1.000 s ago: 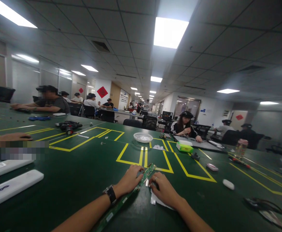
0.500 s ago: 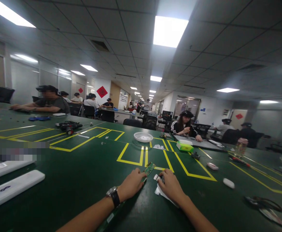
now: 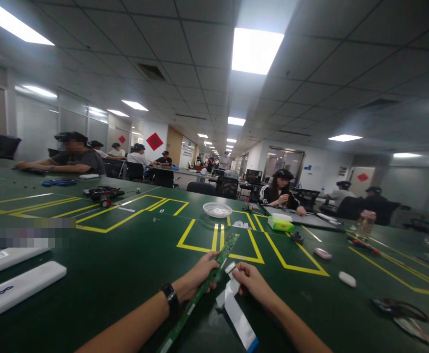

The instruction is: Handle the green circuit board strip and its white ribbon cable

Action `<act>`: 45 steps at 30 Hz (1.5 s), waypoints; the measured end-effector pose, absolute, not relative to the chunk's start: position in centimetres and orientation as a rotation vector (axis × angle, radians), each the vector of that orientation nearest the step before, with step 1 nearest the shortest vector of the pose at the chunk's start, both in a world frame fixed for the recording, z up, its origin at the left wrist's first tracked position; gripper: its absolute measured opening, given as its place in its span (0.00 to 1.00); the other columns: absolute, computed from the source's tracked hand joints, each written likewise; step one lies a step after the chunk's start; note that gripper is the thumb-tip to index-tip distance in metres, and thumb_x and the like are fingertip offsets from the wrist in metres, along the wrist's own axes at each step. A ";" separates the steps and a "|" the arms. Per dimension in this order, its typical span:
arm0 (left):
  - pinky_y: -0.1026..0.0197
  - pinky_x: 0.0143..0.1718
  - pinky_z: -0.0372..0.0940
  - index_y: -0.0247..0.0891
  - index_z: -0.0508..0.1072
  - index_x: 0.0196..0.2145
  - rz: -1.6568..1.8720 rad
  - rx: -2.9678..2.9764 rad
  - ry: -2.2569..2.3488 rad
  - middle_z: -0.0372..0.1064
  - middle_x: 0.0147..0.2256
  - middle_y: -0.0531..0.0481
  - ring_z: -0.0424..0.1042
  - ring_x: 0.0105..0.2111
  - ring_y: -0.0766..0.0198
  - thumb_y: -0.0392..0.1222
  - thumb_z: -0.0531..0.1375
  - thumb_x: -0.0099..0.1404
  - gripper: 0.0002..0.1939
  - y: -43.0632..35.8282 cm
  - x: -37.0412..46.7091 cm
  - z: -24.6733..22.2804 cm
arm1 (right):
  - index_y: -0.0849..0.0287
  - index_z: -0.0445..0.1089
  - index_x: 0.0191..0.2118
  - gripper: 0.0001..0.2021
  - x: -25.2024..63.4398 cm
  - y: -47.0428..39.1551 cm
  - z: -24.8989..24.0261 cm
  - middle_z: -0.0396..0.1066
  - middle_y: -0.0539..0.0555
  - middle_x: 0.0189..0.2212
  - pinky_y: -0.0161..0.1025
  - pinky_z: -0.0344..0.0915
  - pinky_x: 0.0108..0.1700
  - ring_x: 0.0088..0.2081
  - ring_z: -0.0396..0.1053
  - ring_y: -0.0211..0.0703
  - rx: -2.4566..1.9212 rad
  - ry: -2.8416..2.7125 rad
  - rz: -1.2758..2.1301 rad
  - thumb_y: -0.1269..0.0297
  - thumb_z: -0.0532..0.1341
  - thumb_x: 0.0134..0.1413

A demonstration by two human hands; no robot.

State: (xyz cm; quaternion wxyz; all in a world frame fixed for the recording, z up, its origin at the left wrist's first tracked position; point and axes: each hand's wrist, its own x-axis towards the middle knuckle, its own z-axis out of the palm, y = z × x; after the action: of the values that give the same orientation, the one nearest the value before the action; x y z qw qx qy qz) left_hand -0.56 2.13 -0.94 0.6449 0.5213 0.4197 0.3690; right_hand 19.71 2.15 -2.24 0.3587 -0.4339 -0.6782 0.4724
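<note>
A long, narrow green circuit board (image 3: 200, 293) slants up from the bottom edge, with my left hand (image 3: 202, 273) closed around its upper part. To its right, my right hand (image 3: 250, 278) pinches the upper end of a white flat ribbon cable (image 3: 236, 314). The cable is folded near its top and hangs down to a blue-tipped end close to the table. Its upper end lies close beside the board; whether the two touch, I cannot tell.
On the green table (image 3: 126, 274) stand a white round basket (image 3: 217, 211) and a green tissue pack (image 3: 280, 223). White bars (image 3: 23, 289) lie at left, a power tool (image 3: 105, 194) farther back. At right are a white case (image 3: 347, 279) and pliers (image 3: 398, 309). People sit across the table.
My left hand has turned the board, so more of its length shows. The right hand has lifted the ribbon cable's end, and the cable now hangs unfolded below it.
</note>
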 end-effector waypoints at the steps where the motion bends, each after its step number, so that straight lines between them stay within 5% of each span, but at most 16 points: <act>1: 0.72 0.13 0.48 0.42 0.55 0.56 0.838 1.170 0.953 0.62 0.22 0.58 0.63 0.14 0.71 0.51 0.55 0.61 0.27 2.0 -0.4 -1.0 | 0.59 0.61 0.32 0.20 19.6 2.0 -2.3 0.60 0.43 0.18 0.30 0.51 0.19 0.16 0.58 0.31 -1.090 -1.734 1.244 0.45 0.60 0.51; 6: 0.72 0.13 0.49 0.39 0.60 0.48 0.883 1.186 0.916 0.63 0.22 0.58 0.61 0.13 0.73 0.58 0.58 0.59 0.26 1.8 0.0 -1.0 | 0.60 0.62 0.28 0.20 18.8 1.3 -2.3 0.60 0.43 0.18 0.29 0.54 0.20 0.17 0.57 0.29 -0.970 -1.675 1.296 0.46 0.60 0.52; 12: 0.69 0.17 0.59 0.36 0.64 0.41 0.947 1.195 0.808 0.64 0.23 0.57 0.63 0.15 0.72 0.52 0.59 0.60 0.18 1.6 0.2 -1.0 | 0.60 0.62 0.28 0.20 18.2 0.7 -2.1 0.62 0.44 0.17 0.29 0.52 0.18 0.15 0.57 0.29 -0.994 -1.662 1.237 0.46 0.61 0.51; 30: 0.64 0.32 0.67 0.34 0.67 0.46 1.050 1.219 0.714 0.73 0.37 0.48 0.72 0.31 0.64 0.47 0.61 0.60 0.19 1.2 0.0 -0.2 | 0.60 0.64 0.28 0.20 17.7 0.1 -1.3 0.63 0.44 0.18 0.29 0.55 0.18 0.16 0.58 0.30 -1.068 -1.626 1.182 0.45 0.61 0.50; 45: 0.66 0.30 0.66 0.33 0.68 0.45 1.076 1.254 0.761 0.71 0.34 0.48 0.70 0.29 0.66 0.46 0.60 0.61 0.18 1.4 -0.1 -0.3 | 0.60 0.64 0.28 0.19 17.6 -0.3 -1.4 0.63 0.45 0.18 0.29 0.55 0.19 0.17 0.59 0.31 -1.081 -1.689 1.138 0.47 0.59 0.53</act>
State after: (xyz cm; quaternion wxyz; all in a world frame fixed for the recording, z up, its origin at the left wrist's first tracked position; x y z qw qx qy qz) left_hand -0.10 1.43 -0.29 0.6141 0.5440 0.3300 0.4670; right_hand 17.58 -0.34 -1.41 0.4059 -0.4287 -0.6693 0.4512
